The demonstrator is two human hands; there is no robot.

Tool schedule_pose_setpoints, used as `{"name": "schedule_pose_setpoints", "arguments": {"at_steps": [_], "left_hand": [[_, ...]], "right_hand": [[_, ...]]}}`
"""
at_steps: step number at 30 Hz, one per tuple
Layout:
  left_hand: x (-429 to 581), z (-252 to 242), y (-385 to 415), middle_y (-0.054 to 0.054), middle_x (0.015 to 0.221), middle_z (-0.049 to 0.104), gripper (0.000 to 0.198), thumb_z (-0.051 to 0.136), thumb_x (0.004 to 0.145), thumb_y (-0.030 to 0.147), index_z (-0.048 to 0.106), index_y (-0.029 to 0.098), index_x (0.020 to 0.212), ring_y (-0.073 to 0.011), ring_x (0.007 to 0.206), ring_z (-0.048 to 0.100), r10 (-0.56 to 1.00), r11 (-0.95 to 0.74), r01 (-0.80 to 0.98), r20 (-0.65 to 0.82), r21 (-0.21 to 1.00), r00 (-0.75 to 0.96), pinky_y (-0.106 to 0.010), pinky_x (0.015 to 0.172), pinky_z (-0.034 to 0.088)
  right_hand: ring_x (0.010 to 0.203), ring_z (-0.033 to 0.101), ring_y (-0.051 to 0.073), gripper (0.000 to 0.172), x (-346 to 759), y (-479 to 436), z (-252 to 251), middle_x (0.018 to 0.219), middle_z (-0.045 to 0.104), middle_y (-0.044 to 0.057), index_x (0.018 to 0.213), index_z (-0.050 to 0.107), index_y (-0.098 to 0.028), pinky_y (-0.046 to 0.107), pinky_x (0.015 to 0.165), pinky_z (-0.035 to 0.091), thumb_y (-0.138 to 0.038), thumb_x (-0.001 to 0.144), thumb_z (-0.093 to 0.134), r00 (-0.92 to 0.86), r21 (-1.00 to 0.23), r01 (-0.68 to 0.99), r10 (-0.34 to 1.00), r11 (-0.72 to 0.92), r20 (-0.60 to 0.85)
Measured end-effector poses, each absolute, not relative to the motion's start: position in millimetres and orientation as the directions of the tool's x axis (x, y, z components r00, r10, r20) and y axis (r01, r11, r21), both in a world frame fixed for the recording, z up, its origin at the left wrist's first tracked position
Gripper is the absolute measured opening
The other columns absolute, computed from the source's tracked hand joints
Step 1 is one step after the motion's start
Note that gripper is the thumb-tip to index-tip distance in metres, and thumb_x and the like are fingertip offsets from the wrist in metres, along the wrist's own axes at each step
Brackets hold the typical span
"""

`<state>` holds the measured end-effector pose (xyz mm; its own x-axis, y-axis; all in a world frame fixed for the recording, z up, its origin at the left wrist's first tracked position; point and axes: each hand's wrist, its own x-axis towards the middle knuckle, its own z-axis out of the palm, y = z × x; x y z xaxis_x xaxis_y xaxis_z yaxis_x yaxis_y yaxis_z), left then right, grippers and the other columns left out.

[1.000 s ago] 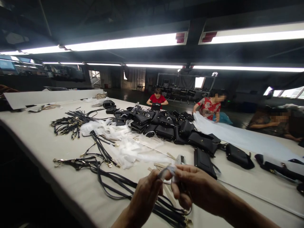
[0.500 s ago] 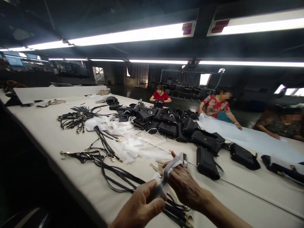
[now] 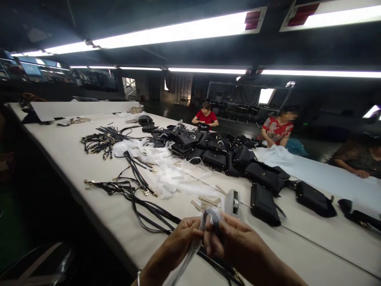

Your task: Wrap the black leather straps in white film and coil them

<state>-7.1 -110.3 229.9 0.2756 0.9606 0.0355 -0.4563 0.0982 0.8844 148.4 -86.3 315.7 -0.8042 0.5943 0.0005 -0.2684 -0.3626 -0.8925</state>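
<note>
A dark strap in thin white wrapping (image 3: 212, 214) is bent into a loop between my two hands, and its tail hangs toward the table's near edge. My left hand (image 3: 183, 242) pinches the loop from the left. On the other side, my right hand (image 3: 238, 236) closes on it with curled fingers. Just beyond the hands stands a small white-grey device (image 3: 232, 202), its kind unclear. Beside that device lie several flat beige strips (image 3: 206, 202). Black straps with gold clasps (image 3: 149, 216) run across the table and pass under my hands.
Black handbags (image 3: 214, 157) are heaped along the table's middle, and more lie to the right. Crumpled white tissue (image 3: 166, 174) lies left of them. Another bundle of straps (image 3: 101, 143) rests farther back. Across the table, several people work, one at a white sheet (image 3: 315, 167).
My hands have drawn together around the wrapped strap, which is now folded into a loop. My right hand has pulled back from the white-grey device. The view has shifted slightly left.
</note>
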Motion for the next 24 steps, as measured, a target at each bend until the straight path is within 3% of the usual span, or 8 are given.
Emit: {"name": "schedule_pose_setpoints", "arguments": {"at_steps": [3, 6, 8, 10, 14, 17, 20, 24], "left_hand": [[17.9, 209.6, -115.1, 0.008, 0.048, 0.044, 0.04, 0.068, 0.082, 0.056, 0.059, 0.017, 0.08, -0.0042, 0.036, 0.027, 0.99, 0.126, -0.605, -0.062, 0.786, 0.126, -0.018, 0.037, 0.021], [28.6, 199.2, -125.7, 0.008, 0.053, 0.049, 0.051, 0.056, 0.085, 0.066, 0.055, 0.019, 0.104, -0.0028, 0.033, 0.019, 0.997, 0.046, -0.577, -0.005, 0.816, 0.073, -0.018, 0.034, 0.01], [24.5, 203.8, -133.8, 0.008, 0.054, 0.049, 0.053, 0.056, 0.085, 0.068, 0.056, 0.018, 0.103, -0.0026, 0.035, 0.02, 0.988, 0.005, -0.52, 0.076, 0.854, 0.135, -0.018, 0.036, 0.012], [11.5, 216.2, -140.6, 0.007, 0.051, 0.047, 0.05, 0.061, 0.084, 0.064, 0.058, 0.016, 0.094, -0.0037, 0.038, 0.027, 0.973, 0.001, -0.466, 0.108, 0.885, 0.206, -0.018, 0.039, 0.018], [-31.8, 241.5, -145.4, 0.003, 0.063, 0.055, 0.039, 0.078, 0.072, 0.047, 0.063, 0.014, 0.084, -0.0083, 0.055, 0.042, 0.958, 0.115, -0.299, -0.026, 0.947, 0.286, -0.02, 0.053, 0.031], [-61.6, 240.9, -139.3, 0.004, 0.07, 0.053, 0.032, 0.078, 0.072, 0.039, 0.063, 0.014, 0.084, -0.0097, 0.063, 0.041, 0.977, 0.098, -0.1, -0.077, 0.99, 0.197, -0.021, 0.059, 0.031], [-71.9, 225.0, -127.7, 0.004, 0.069, 0.054, 0.031, 0.075, 0.076, 0.04, 0.062, 0.013, 0.082, -0.0111, 0.066, 0.043, 0.996, 0.045, -0.033, -0.042, 0.998, 0.08, -0.023, 0.062, 0.033], [-47.3, 206.3, -118.3, 0.003, 0.063, 0.052, 0.042, 0.074, 0.077, 0.052, 0.062, 0.012, 0.073, -0.0101, 0.06, 0.043, 0.987, 0.049, -0.243, -0.01, 0.969, 0.161, -0.023, 0.059, 0.034]], "right_hand": [[0.073, 0.059, 0.014, 0.023, 142.2, -75.8, 332.8, 0.068, 0.056, -0.003, 0.101, 0.066, -0.017, 0.043, 0.103, 0.041, -0.038, 0.092, 0.061, -0.676, -0.811, -0.502, 0.721, -0.3, 0.152], [0.082, 0.059, 0.015, 0.02, 139.8, -58.9, 334.5, 0.074, 0.058, -0.003, 0.106, 0.064, -0.022, 0.046, 0.113, 0.031, -0.037, 0.095, 0.057, -0.465, -0.829, -0.559, 0.823, 0.012, 0.326], [0.085, 0.058, 0.017, 0.018, 140.6, -47.0, 322.8, 0.08, 0.06, -0.001, 0.109, 0.06, -0.025, 0.045, 0.109, 0.035, -0.036, 0.097, 0.053, -0.412, -0.87, -0.388, 0.787, 0.305, 0.46], [0.084, 0.057, 0.02, 0.015, 144.0, -37.4, 304.8, 0.085, 0.061, 0.002, 0.108, 0.058, -0.025, 0.047, 0.102, 0.039, -0.032, 0.099, 0.048, -0.554, -0.808, -0.1, 0.642, 0.581, 0.53], [0.083, 0.052, 0.024, 0.02, 158.9, -32.8, 275.4, 0.087, 0.059, 0.007, 0.09, 0.055, -0.02, 0.051, 0.091, 0.043, -0.032, 0.098, 0.041, -0.851, -0.471, 0.274, 0.439, 0.839, 0.288], [0.082, 0.052, 0.023, 0.029, 170.7, -44.8, 273.5, 0.09, 0.059, 0.008, 0.085, 0.054, -0.019, 0.043, 0.081, 0.046, -0.042, 0.098, 0.041, -0.865, -0.473, 0.446, 0.502, 0.76, -0.009], [0.077, 0.055, 0.019, 0.034, 172.6, -64.2, 281.3, 0.086, 0.062, 0.004, 0.091, 0.061, -0.018, 0.033, 0.073, 0.044, -0.047, 0.098, 0.043, -0.845, -0.71, 0.505, 0.448, 0.492, -0.291], [0.06, 0.051, 0.012, 0.044, 155.9, -83.9, 287.3, 0.062, 0.055, -0.003, 0.095, 0.066, -0.015, 0.029, 0.07, 0.043, -0.057, 0.092, 0.052, -0.892, -0.962, 0.211, 0.368, -0.172, -0.261]]}}
